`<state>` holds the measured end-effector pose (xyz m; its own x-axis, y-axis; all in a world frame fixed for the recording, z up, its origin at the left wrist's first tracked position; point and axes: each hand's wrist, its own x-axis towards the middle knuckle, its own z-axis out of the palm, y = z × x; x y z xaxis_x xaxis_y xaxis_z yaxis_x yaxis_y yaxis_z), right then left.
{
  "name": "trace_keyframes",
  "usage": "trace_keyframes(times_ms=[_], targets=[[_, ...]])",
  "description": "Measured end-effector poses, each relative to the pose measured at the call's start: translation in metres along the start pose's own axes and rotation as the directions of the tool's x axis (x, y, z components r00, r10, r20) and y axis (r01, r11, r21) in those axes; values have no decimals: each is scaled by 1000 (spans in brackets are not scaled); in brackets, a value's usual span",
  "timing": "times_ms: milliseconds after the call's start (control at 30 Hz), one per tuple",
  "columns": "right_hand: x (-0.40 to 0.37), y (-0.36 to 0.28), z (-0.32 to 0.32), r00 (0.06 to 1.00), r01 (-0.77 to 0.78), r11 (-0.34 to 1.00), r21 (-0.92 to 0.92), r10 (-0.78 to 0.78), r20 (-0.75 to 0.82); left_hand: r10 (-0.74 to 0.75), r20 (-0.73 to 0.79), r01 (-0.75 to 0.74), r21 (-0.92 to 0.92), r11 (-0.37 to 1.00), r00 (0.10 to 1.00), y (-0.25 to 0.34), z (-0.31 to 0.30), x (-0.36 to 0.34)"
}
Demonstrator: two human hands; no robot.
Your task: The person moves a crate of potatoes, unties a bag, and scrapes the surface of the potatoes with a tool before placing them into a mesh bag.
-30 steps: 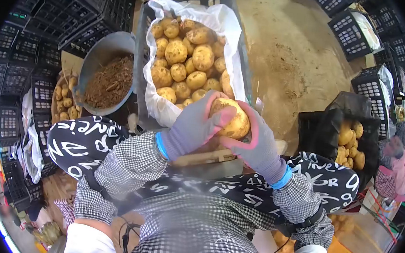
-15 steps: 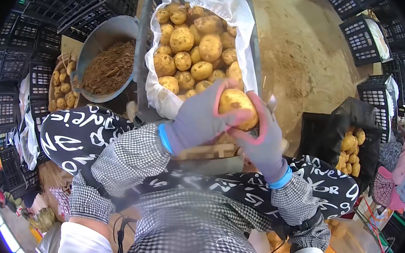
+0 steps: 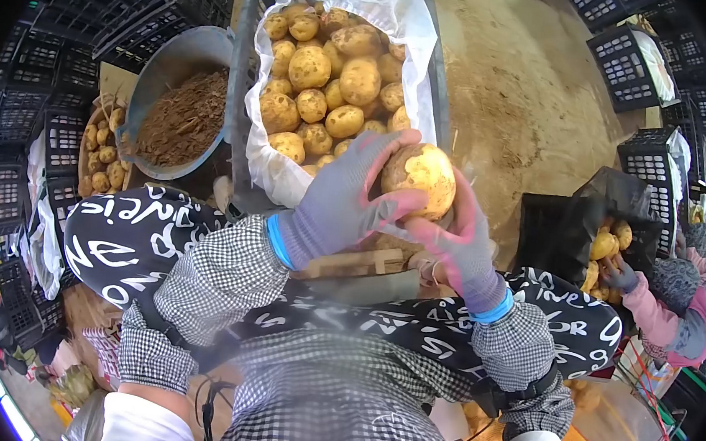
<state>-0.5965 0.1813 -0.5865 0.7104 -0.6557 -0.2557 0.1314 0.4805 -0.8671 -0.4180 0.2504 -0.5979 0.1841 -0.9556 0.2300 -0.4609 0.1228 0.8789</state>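
Observation:
A large yellow potato (image 3: 420, 178) sits between both my gloved hands, just above my knees. My left hand (image 3: 346, 201), in a grey glove with pink fingertips, wraps over its left side. Under it and on its right, my right hand (image 3: 460, 242) cups it. Right behind the hands stands a grey crate (image 3: 243, 85) lined with a white bag (image 3: 422, 50) and heaped with potatoes (image 3: 332, 76).
A metal basin of brown dirt (image 3: 181, 117) and a small basket of little potatoes (image 3: 102, 161) stand at the left. Stacks of black crates (image 3: 93, 21) fill the left and far right. A black-lined crate of potatoes (image 3: 607, 239) stands at the right, where another person's gloved hand (image 3: 617, 273) reaches in.
Both hands have lifted the potato slightly and turned it. At the right, the other person has leaned in and put a hand into the black-lined crate.

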Motion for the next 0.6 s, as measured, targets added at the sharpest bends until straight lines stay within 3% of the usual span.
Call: trace_keyframes(times_ms=[33,233,467,600], targets=[[0,1,0,999,-33,999,-14,33,8,1,30,-4,86,996,1000,2,-2,-1],[1,8,-8,993,-114,992,-49,116,32,34,59,-32,-47,998,998,-2,-3,-5],[1,15,-10,993,-116,990,-86,118,20,15,59,-14,-17,1000,998,-3,-2,-8],[2,18,-9,993,-116,991,-68,118,16,-98,139,98,11,995,985,-6,-4,-8]])
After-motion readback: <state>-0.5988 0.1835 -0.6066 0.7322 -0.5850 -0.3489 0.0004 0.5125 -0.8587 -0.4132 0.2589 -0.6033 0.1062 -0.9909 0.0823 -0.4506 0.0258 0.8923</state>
